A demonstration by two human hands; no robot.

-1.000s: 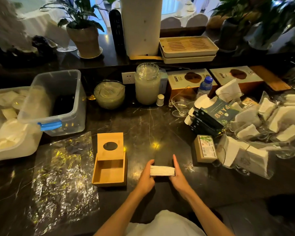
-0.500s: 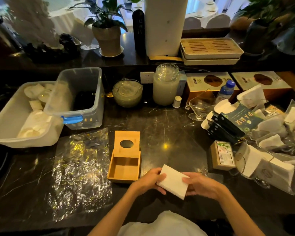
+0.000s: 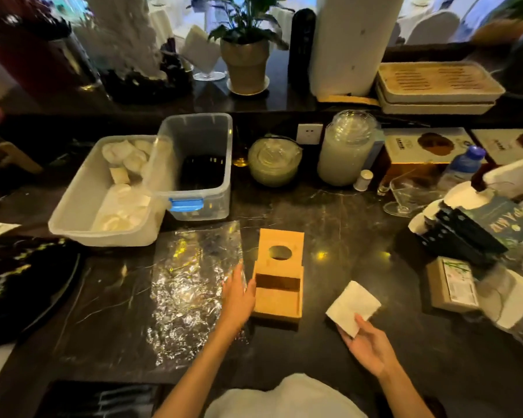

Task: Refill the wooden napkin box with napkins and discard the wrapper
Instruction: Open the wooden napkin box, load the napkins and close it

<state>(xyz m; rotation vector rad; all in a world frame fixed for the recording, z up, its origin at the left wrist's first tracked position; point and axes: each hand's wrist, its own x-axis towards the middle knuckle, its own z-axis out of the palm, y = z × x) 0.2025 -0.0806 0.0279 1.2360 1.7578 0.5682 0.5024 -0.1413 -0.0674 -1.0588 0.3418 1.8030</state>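
Observation:
The wooden napkin box lies on the dark marble counter, its sliding lid with a round hole pushed back so the inside shows, with nothing in it. My left hand rests flat against the box's left side, fingers apart, over the edge of the crinkled clear wrapper. My right hand holds a white stack of napkins by its near corner, a little right of the box.
Two clear plastic bins stand behind the wrapper. A glass jar and a lidded bowl sit at the back. Boxes, a small brown pack, glasses and wrapped napkin packs crowd the right. A dark tray lies left.
My left hand let go of the napkin stack and moved left to the box's side. My right hand now holds the stack alone, further right. The view shifted left.

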